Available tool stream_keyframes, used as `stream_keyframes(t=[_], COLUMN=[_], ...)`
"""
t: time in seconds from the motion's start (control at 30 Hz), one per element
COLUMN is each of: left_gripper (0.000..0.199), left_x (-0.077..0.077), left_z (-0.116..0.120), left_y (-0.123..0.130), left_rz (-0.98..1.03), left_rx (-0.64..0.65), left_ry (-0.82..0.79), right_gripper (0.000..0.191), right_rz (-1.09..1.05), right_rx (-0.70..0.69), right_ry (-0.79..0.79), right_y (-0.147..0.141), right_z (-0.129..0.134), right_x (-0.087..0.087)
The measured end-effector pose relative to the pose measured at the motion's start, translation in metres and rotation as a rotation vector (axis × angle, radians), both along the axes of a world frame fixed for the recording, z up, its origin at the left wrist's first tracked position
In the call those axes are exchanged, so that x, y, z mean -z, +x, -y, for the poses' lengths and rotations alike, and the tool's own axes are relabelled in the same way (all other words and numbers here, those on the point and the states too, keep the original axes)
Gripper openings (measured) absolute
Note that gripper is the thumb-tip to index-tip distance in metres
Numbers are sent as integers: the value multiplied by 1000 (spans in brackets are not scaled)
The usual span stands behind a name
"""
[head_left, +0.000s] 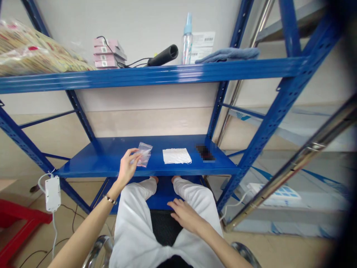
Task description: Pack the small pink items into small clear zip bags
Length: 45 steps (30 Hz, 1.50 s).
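Observation:
My left hand (126, 166) reaches over the low blue steel shelf (83, 167), its fingertips on the edge of a small clear plastic bag (144, 154). I cannot tell whether they grip it. To the bag's right lies a folded white cloth or paper sheet (176, 156), and further right a dark object (205, 152) too blurred to name. My right hand (185, 216) rests on my right thigh in white trousers (198, 203), fingers apart, holding nothing.
The upper blue shelf (150, 73) holds a patterned bag, pink boxes, a black cylinder with a cable, a spray bottle and a folded blue towel. Blue uprights frame the rack. A white adapter (52, 193) hangs at left, above a red stool (22, 223).

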<state>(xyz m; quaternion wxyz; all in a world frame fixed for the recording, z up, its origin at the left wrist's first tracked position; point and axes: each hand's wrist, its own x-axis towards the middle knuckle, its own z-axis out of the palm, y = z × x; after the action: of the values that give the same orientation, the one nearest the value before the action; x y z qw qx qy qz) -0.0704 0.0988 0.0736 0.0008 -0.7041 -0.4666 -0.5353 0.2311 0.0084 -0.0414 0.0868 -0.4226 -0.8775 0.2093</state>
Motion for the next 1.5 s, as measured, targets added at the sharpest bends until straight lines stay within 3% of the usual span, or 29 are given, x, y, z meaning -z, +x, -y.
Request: stream_keyframes(t=[0.07, 0.17, 0.27, 0.37, 0.57, 0.77, 1.2, 1.33, 1.5], left_gripper=[20, 23, 26, 28, 30, 32, 35, 35, 17], left_x=[14, 48, 78, 92, 89, 94, 94, 94, 98], left_z=[34, 73, 87, 86, 89, 101, 95, 103, 107], left_y=[21, 47, 60, 65, 64, 65, 71, 84, 98], left_rz=[-31, -144, -247, -321, -385, -513, -582, -486, -148], left_rx=[112, 303, 420, 460, 483, 463, 398, 339, 323], left_ry=[-56, -167, -248, -284, -288, -273, -214, -205, -419], right_gripper=[35, 39, 46, 43, 38, 34, 38, 37, 37], right_rz=[-255, -638, -827, -872, -821, -831, -968, -979, -1033], right_rx=[74, 243, 369, 346, 326, 225, 342, 378, 423], right_ry=[17, -81, -220, -280, -225, -274, -477, -514, -584], right_y=[-6, -9, -2, 5, 4, -2, 3, 1, -7], right_z=[-4, -14, -25, -31, -34, -29, -29, -28, -20], right_x=[-7, -12, -10, -10, -7, 2, -10, -10, -7])
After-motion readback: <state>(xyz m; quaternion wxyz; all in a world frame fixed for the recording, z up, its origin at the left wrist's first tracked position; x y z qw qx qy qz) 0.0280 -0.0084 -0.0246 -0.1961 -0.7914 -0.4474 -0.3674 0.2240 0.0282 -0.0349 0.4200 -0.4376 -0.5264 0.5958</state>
